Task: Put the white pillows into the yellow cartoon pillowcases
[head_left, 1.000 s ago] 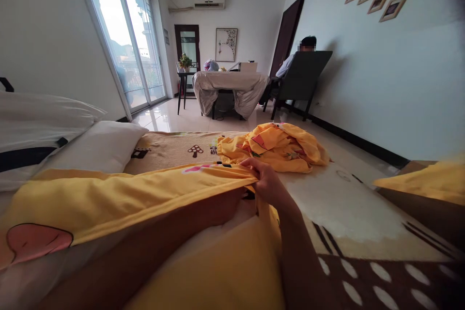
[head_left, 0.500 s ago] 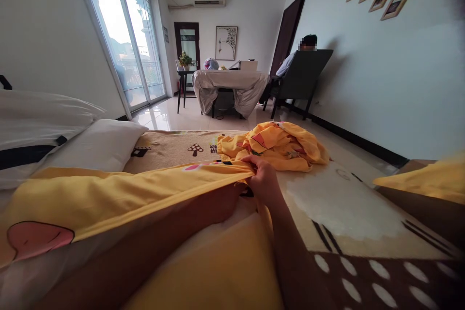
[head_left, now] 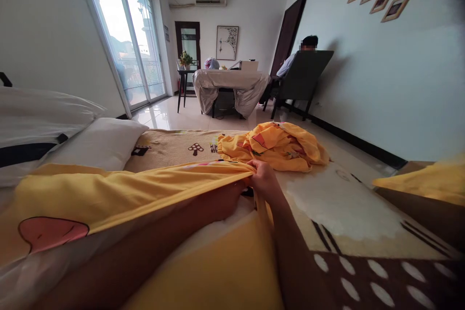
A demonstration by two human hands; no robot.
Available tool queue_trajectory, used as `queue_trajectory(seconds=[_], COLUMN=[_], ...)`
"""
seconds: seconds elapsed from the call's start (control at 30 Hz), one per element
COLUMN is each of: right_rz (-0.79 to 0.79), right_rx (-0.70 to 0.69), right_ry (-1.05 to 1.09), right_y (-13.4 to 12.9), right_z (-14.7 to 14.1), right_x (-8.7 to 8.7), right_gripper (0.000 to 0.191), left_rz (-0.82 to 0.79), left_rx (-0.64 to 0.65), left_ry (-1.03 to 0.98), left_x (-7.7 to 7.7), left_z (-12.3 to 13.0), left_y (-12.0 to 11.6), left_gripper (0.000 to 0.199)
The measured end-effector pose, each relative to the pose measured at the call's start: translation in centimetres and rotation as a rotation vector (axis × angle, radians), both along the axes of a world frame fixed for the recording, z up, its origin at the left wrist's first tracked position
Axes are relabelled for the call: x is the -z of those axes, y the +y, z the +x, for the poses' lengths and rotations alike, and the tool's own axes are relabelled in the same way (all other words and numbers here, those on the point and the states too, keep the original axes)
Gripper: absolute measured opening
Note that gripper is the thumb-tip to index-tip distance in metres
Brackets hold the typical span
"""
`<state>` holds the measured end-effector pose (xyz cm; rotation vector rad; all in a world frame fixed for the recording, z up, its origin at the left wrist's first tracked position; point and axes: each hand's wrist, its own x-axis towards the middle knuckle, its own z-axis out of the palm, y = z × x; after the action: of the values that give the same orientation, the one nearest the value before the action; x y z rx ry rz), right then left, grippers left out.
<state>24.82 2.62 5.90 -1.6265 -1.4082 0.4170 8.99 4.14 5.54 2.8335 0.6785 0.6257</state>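
The right hand [head_left: 265,179] pinched the stretched yellow printed cloth [head_left: 123,191] at its edge; the left hand [head_left: 229,199] was beside it, fingers unclear. Beyond, a crumpled orange-yellow fabric bundle [head_left: 279,147] and a plump white pillow [head_left: 96,145] lay on a beige-and-brown patterned blanket [head_left: 174,147].

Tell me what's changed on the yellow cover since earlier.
On the yellow cover, the large pink patch has shifted right; the smaller pink print near the right hand shows less. The right hand still grips the edge; the yellow bundle hasn't moved.
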Motion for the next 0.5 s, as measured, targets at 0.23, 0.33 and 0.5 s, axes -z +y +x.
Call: queue_trajectory(seconds=[0.23,0.33,0.5], right_rz=[0.149,0.126,0.094], right_rx=[-0.016,-0.042,-0.069], right_ry=[0.135,0.114,0.124], right_y=[0.4,0.6,0.4], right_z=[-0.2,0.1,0.4], right_x=[0.4,0.6,0.5], right_gripper=[0.038,0.036,0.036], left_rz=[0.053,0.070,0.039], left_rx=[0.047,0.052,-0.018], left_ry=[-0.101,-0.179,-0.285], left_x=[0.0,0.4,1.5], left_z=[0.2,0.0,-0.8], left_y=[0.3,0.4,0.3], left_gripper=[0.036,0.032,0.035])
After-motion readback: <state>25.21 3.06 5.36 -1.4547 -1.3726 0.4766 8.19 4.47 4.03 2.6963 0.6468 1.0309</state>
